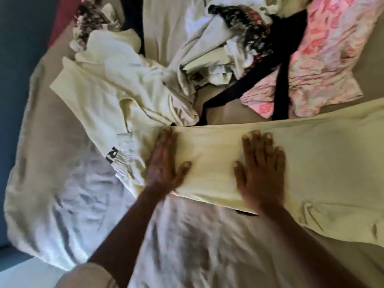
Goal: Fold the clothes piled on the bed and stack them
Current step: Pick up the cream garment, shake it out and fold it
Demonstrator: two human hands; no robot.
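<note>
Rumpled white bedding covers the bed in the head view. A pale yellow garment lies stretched across it from the middle to the right. 2 hands press flat on it with fingers straight: the left hand at its left end, the right hand near its middle. Beyond, the unfolded pile holds white, dark floral and black pieces, with a pink cloth at far right.
</note>
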